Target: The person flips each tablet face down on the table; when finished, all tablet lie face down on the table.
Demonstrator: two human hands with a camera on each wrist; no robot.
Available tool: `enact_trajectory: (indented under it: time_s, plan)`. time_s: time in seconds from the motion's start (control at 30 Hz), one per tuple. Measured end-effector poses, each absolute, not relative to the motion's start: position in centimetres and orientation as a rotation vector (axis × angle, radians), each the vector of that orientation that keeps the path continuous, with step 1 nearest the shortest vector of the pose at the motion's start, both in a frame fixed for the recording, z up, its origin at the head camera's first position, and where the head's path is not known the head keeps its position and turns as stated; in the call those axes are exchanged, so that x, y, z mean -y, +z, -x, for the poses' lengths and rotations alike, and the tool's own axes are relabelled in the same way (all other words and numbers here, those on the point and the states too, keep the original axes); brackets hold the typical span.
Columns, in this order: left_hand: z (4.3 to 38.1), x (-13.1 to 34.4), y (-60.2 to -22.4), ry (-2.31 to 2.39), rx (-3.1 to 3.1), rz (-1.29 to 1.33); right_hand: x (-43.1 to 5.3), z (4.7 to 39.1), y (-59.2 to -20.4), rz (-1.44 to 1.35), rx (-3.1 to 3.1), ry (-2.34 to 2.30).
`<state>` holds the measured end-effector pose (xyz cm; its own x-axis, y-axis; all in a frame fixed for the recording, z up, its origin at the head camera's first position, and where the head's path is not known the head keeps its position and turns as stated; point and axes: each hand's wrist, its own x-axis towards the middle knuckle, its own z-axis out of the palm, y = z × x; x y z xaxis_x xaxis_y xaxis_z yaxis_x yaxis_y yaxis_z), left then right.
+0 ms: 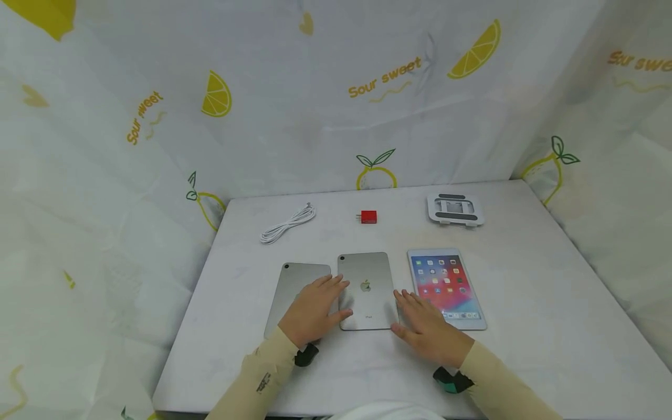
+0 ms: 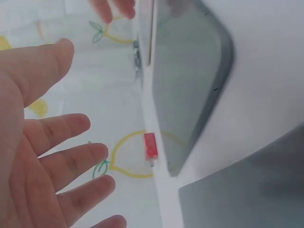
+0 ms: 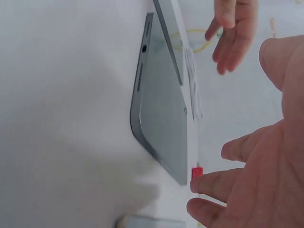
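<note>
A silver tablet (image 1: 367, 291) lies back up, with a camera at its upper left corner and an apple logo. My left hand (image 1: 312, 312) is over the gap between it and a grey tablet (image 1: 294, 291), partly covering the latter. On the other side my right hand (image 1: 433, 332) is spread, overlapping the lower left of a white tablet (image 1: 441, 280) whose lit screen shows app icons. Both wrist views show the fingers extended and holding nothing, apart from the silver tablet (image 3: 164, 104).
Behind the tablets lie a coiled white cable (image 1: 289, 223), a red plug adapter (image 1: 368, 217) and a folded white stand (image 1: 455, 210). A white table (image 1: 551, 326) bears them all. White sheeting (image 1: 294, 140) with lemon prints rises at the back and sides.
</note>
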<state>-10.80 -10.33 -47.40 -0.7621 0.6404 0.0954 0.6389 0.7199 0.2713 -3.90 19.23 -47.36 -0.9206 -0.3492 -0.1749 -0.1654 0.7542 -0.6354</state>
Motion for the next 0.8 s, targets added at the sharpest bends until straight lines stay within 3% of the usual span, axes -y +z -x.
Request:
enact_trajectory:
  time_s: [0.8]
  plan:
    - [12.2, 5.7, -47.2, 0.399, -2.799, -1.214, -24.6, 4.1, -47.3, 0.266, -2.885, -0.787]
